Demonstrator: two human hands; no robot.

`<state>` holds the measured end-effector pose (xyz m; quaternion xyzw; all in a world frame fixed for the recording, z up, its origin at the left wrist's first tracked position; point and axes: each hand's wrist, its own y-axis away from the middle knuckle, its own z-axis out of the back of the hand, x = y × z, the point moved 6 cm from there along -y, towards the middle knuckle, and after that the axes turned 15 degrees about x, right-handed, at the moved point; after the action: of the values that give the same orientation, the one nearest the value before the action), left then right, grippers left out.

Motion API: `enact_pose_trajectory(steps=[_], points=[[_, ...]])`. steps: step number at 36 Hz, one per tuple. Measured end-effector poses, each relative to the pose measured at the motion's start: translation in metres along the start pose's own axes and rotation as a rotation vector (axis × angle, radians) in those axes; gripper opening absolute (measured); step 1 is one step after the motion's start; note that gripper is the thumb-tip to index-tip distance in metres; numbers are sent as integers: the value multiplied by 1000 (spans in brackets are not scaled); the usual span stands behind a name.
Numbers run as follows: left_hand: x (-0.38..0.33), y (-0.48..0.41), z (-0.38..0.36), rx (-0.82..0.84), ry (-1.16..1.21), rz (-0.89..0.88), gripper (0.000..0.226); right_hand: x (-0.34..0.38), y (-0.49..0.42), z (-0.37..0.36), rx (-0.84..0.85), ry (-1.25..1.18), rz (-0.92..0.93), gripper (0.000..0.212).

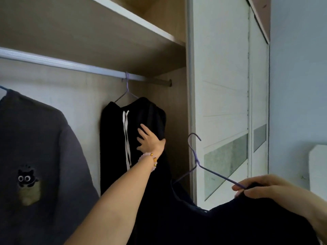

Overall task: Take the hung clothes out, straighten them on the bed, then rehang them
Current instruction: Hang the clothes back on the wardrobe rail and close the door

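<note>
Head view: right hand (pixel 276 189) pinches hanger (pixel 221 176) (left hand (pixel 150 141) apparently touches trousers (pixel 113 138))

Three garments: a grey cat-print top (pixel 35 138), a black drawstring garment (pixel 111 147), and a second black garment (pixel 230 225).

Three hangers: a hung purple hanger (pixel 127 85), a held purple hanger (pixel 197 162), and a blue hanger (pixel 3 88), of which only a tip shows at the left edge.

One rail (pixel 53 61) and one shelf (pixel 123 20).

Two white drawstring strands (pixel 126 138) on one black garment.

Two door panels, one nearer the wardrobe opening (pixel 221 68) and one beyond it (pixel 259 76).

Two grips, the left grip (pixel 150 140) and the right grip (pixel 265 186).

One beaded bracelet (pixel 153 157).
</note>
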<state>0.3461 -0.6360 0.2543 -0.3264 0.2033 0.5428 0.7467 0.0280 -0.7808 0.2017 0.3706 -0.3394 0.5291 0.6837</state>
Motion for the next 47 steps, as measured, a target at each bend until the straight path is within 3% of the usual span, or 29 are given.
enact_pose_trajectory(steps=[6,8,15,26,32,36,42,47], points=[[22,-12,7,-117,9,15,38,7,-13,11,-6,-12,2,30],[34,-9,15,-177,48,3,30,9,-17,12,-3,-49,4,28],[98,12,52,-361,154,-2,28,36,-51,0,-30,-121,67,21],[129,18,105,-381,116,-45,18,148,-172,-32,-42,-57,255,20],[139,9,108,-286,146,-66,41,202,-250,-19,-33,-59,201,46],[149,10,119,-306,96,-55,44,228,-278,-6,12,-19,111,10],[154,16,146,-454,-7,-55,39,260,-316,22,14,135,65,18],[162,4,156,-480,0,-50,44,283,-317,37,-12,178,74,18]])
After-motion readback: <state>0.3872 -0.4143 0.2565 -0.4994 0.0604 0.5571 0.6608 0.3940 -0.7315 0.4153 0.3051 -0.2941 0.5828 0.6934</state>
